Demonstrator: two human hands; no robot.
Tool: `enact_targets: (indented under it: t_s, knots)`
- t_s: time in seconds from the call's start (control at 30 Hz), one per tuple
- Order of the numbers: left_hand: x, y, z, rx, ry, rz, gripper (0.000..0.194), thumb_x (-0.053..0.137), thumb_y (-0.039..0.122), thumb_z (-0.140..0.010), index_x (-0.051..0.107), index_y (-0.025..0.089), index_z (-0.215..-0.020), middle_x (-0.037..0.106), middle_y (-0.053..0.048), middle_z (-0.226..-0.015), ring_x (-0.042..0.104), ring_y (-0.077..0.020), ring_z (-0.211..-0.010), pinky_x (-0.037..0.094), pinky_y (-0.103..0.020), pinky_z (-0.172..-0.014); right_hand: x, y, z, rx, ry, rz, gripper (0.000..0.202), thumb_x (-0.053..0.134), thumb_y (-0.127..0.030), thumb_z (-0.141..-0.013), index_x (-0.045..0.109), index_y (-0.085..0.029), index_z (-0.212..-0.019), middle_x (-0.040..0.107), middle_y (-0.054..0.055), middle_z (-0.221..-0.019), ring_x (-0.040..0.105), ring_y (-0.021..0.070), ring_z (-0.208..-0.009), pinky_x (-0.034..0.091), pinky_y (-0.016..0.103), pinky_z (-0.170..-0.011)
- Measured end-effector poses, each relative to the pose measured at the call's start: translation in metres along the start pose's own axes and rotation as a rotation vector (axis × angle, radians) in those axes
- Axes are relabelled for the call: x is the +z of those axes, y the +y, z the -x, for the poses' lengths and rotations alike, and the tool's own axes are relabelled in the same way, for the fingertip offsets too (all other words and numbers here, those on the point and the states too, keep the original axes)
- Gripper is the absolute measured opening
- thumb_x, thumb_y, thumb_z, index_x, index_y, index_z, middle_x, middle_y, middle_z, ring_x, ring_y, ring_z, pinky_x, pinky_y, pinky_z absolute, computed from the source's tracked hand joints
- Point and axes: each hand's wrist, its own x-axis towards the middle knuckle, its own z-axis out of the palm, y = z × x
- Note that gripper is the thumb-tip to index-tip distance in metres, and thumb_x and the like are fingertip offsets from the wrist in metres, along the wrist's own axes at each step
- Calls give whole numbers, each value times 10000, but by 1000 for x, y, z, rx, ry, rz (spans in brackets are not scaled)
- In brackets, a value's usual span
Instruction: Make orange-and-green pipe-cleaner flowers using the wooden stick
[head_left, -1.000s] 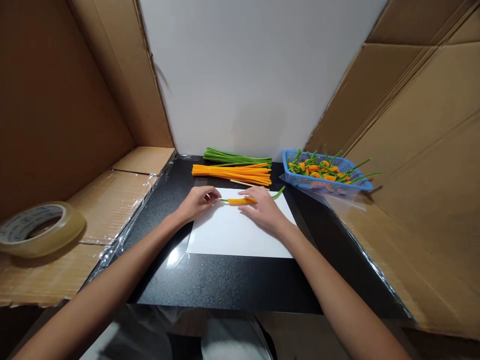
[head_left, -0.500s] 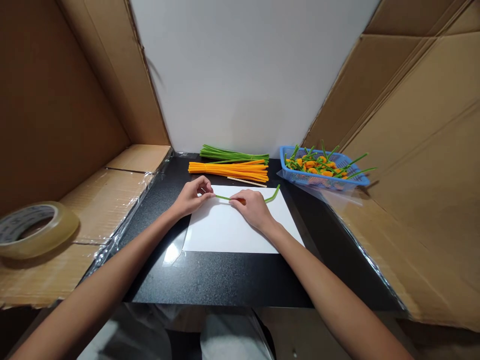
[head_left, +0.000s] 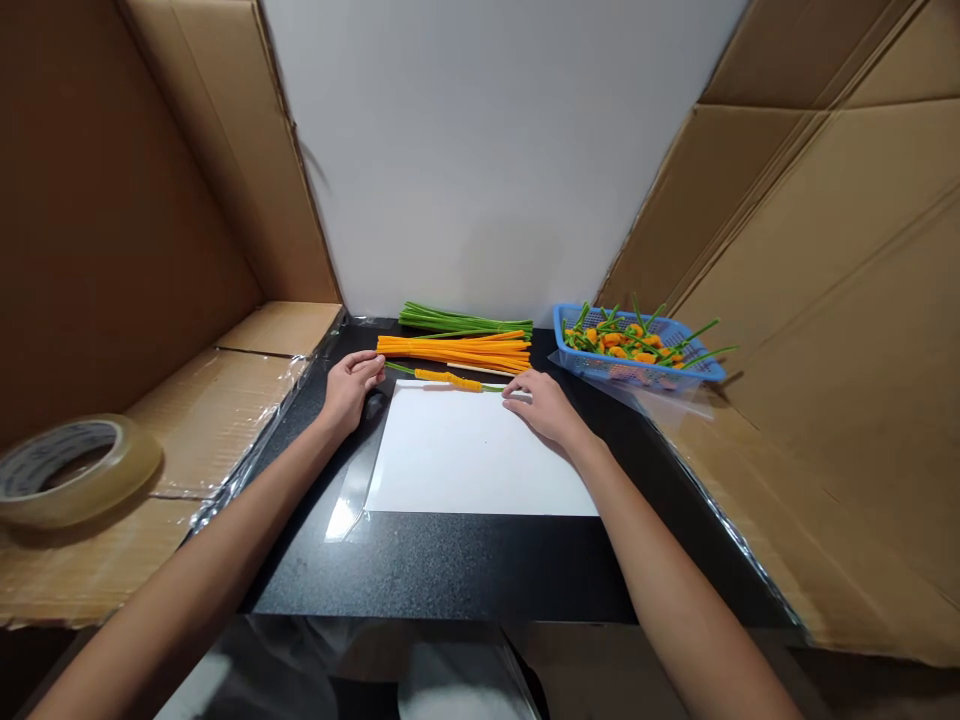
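A green pipe cleaner [head_left: 492, 388] with two orange coiled sections [head_left: 448, 380] around its middle stretches over the far edge of a white sheet of paper [head_left: 480, 455]. My left hand [head_left: 351, 390] pinches its left end. Its right end is between the thumb and fingers of my right hand [head_left: 541, 402], whose fingertips partly hide it. Just behind lies a bundle of orange pipe cleaners [head_left: 450, 348], and beyond that a bundle of green pipe cleaners [head_left: 465, 322]. A thin pale stick [head_left: 480, 369] rests along the front of the orange bundle.
At the back right, a blue basket [head_left: 712, 370] holds several orange-and-green pipe cleaner pieces. A roll of clear tape [head_left: 124, 470] lies on cardboard at the left. Cardboard walls [head_left: 840, 300] flank the black tabletop [head_left: 435, 570], and a white wall stands behind.
My hands have moved apart, the left to the left and the right to the right. The orange coiled sections, earlier covered by my right hand, now show between them.
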Motion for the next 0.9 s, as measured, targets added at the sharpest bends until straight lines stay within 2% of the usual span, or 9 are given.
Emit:
enact_targets:
  t_s: [0.07, 0.13, 0.27, 0.4, 0.5, 0.6, 0.7, 0.8, 0.9]
  knots:
    - [2, 0, 3, -18, -50, 33, 503, 917, 291, -510, 658, 127, -910, 694, -23, -760, 655, -120, -687, 535, -255, -702, 3, 1, 0, 33, 10, -8, 98, 658, -193, -812, 706, -201, -897, 664, 61, -943, 550, 227, -939, 417, 350, -831]
    - [4, -2, 7, -38, -172, -2, 539, 927, 286, -511, 680, 123, -962, 730, -57, -821, 692, -160, -790, 541, -277, -760, 7, -2, 1, 70, 4, 15, 89, 633, -179, -822, 693, -207, -881, 659, 54, -877, 527, 228, -911, 394, 344, -799]
    - [7, -4, 13, -67, -383, -103, 569, 927, 284, -542, 705, 117, -1039, 758, -136, -1018, 699, -240, -987, 546, -336, -863, 10, -11, 2, 101, 20, 64, 109, 590, -202, -857, 661, -215, -775, 676, 69, -906, 500, 267, -987, 357, 396, -840]
    - [11, -5, 18, -82, -312, 22, 464, 865, 366, -675, 717, 129, -1046, 751, -132, -1068, 682, -219, -1067, 545, -303, -907, 7, -20, 0, 57, 32, -187, 85, 560, -225, -859, 641, -207, -842, 677, 50, -882, 567, 227, -918, 398, 375, -831]
    - [19, -5, 24, -124, -236, 235, 383, 857, 277, -700, 710, 158, -1034, 722, -96, -1164, 673, -172, -1090, 543, -245, -931, 9, -30, 0, 58, 3, -457, 90, 602, -280, -827, 630, -194, -816, 650, 23, -781, 593, 181, -759, 443, 324, -737]
    - [27, -5, 32, -202, -252, 320, 309, 816, 228, -756, 699, 144, -1029, 711, -94, -1169, 692, -139, -1002, 561, -211, -891, 16, -43, 3, 113, -67, -661, 152, 660, -327, -791, 638, -182, -828, 634, 11, -734, 600, 165, -707, 464, 300, -682]
    - [30, -4, 39, -237, -277, 326, 323, 754, 285, -835, 659, 143, -1109, 720, -77, -1016, 706, -147, -902, 590, -228, -785, 18, -53, 7, 131, -139, -756, 209, 724, -334, -749, 669, -175, -872, 642, 9, -755, 601, 152, -714, 474, 295, -692]
    - [31, -1, 41, -231, -233, 355, 299, 696, 321, -885, 615, 144, -1113, 660, -22, -807, 705, -161, -783, 596, -257, -695, 13, -53, 8, 142, -218, -802, 283, 806, -327, -675, 711, -170, -890, 657, 16, -796, 585, 141, -715, 465, 280, -664]
    - [31, 2, 43, -230, -179, 422, 256, 637, 312, -927, 588, 137, -1107, 598, 2, -724, 641, -120, -631, 570, -236, -616, 5, -47, 7, 226, -335, -847, 280, 863, -312, -620, 748, -140, -809, 642, 14, -681, 528, 107, -610, 410, 249, -573]
